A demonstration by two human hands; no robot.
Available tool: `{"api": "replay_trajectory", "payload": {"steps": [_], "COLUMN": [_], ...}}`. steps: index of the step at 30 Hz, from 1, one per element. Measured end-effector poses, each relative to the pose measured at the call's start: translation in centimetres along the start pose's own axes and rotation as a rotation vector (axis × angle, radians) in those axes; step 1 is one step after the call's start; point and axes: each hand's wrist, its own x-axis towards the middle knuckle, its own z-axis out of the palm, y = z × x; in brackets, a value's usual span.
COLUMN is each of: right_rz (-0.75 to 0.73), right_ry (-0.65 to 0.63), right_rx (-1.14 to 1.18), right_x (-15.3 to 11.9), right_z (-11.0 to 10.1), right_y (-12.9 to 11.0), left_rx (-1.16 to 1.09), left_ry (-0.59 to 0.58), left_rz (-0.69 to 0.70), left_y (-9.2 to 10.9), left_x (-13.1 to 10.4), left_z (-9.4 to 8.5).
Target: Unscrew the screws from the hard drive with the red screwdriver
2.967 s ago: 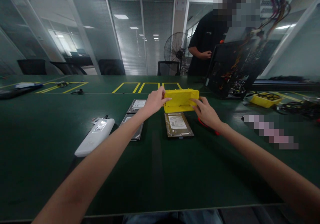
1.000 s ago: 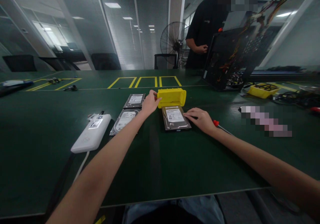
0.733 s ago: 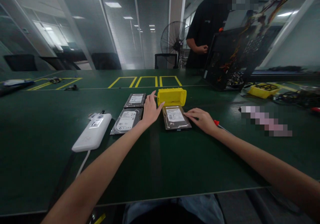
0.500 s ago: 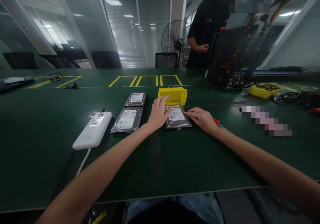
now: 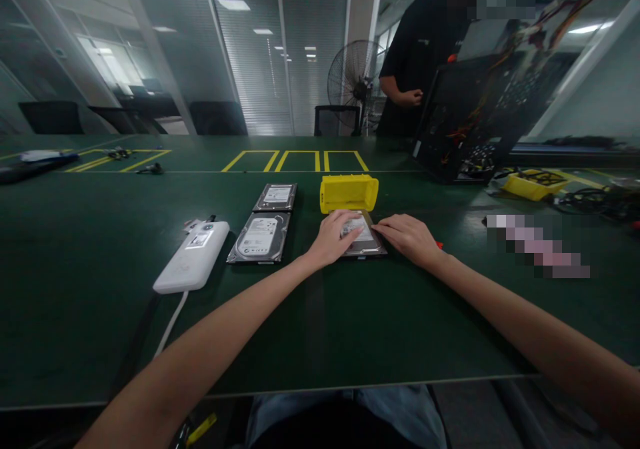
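Observation:
A hard drive (image 5: 369, 243) with a white label lies flat on the green table, just in front of an upturned yellow plastic bin (image 5: 350, 194). My left hand (image 5: 334, 237) rests over the drive's left part, thumb apart from the outstretched fingers, hiding much of the label. At the drive's right edge, the fingertips of my right hand (image 5: 410, 237) are pressed together; whether they pinch something small is hidden. A small red item (image 5: 439, 245) peeks out behind my right wrist. Two more hard drives, a nearer one (image 5: 260, 237) and a farther one (image 5: 275, 197), lie to the left.
A white power bank (image 5: 193, 259) with a cable lies at left. An open computer case (image 5: 465, 115) stands at back right, beside a person in black (image 5: 410, 55). Another yellow bin (image 5: 534, 185) and black cables (image 5: 585, 199) are at far right. Yellow tape outlines (image 5: 300, 151) mark the table.
My left hand has come down and right, from hovering beside the drive onto its top. My right hand stays at the drive's right edge. The whole view has shifted slightly.

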Motion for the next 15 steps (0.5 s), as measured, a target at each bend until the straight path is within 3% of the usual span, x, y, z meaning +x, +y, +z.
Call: {"api": "replay_trajectory", "payload": {"steps": [15], "right_rz": [0.052], "right_ry": [0.016], "right_rx": [0.048], "right_x": [-0.04], "right_z": [-0.14], "right_y": [-0.23], "left_rx": [0.073], "left_ry": [-0.158], "left_rz": [0.06], "left_y": [-0.33], "left_x": [-0.13], "left_z": [0.24]}}
